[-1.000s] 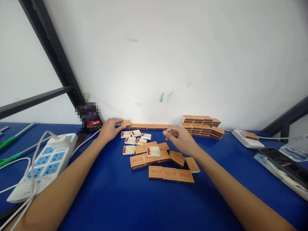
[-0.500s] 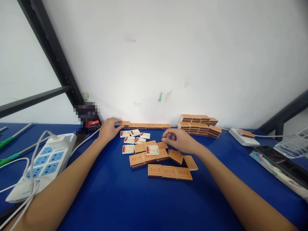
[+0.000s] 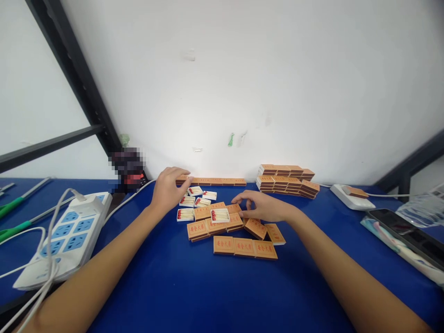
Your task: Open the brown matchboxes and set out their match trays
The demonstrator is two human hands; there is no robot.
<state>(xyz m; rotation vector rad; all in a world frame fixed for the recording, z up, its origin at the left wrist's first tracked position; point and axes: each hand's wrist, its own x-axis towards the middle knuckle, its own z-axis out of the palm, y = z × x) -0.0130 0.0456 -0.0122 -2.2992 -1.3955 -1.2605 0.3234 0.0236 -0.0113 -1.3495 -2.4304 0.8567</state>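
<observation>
Left hand, thumb and fingers apart, covered part of the left end of the matchbox row along the wall; contact couldn't be told. Right hand, loosely curved with thumb parted, reached over the matchbox pile, where a match-filled tray lay on top

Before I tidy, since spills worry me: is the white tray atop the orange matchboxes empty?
Not empty: the white tray holds matches, their red heads and pale sticks showing. Whether it's full, I cannot tell.
</observation>
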